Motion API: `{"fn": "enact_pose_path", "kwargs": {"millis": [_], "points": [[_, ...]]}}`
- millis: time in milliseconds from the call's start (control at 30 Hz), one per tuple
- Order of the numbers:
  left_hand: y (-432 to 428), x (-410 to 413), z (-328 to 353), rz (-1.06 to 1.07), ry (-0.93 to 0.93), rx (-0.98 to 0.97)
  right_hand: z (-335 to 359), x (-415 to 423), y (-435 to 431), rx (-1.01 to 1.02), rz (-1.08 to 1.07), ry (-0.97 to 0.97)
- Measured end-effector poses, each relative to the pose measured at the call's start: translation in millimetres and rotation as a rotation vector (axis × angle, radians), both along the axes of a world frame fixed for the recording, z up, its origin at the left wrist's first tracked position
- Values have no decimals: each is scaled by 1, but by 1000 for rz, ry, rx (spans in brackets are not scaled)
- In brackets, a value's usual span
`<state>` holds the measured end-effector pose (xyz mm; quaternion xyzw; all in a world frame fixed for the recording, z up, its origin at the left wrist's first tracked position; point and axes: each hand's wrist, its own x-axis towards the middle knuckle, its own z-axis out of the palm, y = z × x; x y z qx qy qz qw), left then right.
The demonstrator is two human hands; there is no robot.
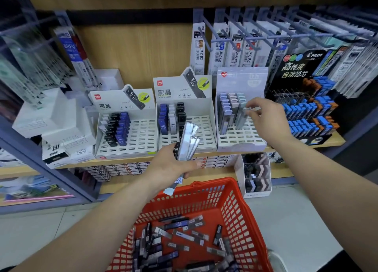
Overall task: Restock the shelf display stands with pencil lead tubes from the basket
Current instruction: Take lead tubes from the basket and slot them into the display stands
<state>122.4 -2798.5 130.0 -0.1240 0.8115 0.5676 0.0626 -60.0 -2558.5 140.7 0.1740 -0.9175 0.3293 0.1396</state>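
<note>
Basket [212, 181] sits right below me, loads of loose tubes [180, 237] lying every which way in it. Up on the shelf, the pastel stand [239, 137] has 3 columns filled at the back and plenty of open slots.

Left hand [169, 165] grips a bunch [189, 139] of a few tubes, fanned out, long axes running up and away toward the shelf. Right hand [268, 116] pinches 1 tube [252, 108] just over that stand's grid. It looks to lie sideways, roughly left-right, though it's blurry.

My take: swing it upright, line it up over a free slot beside the filled columns, then push straight down so the neighbours don't tip.
</note>
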Motion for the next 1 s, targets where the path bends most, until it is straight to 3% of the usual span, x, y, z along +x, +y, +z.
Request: {"fn": "enact_pose_path", "kwargs": {"millis": [233,333,433,567,633,1000], "points": [[-3,2,0,20,5,19,0,0,1,113,-4,-37],[-4,4,0,14,-10,14,5,11,-6,189,-37,46],[-5,5,1,36,-32,-11,14,31,-27,69,43,122],[-2,7,4,50,-10,-30,31,75,-69,-253,376,-164],[-1,9,5,55,-15,-42,34,91,-84,-264,499,-267],[-13,19,7,20,-1,11,43,94,-94,-324,501,-548]]}}
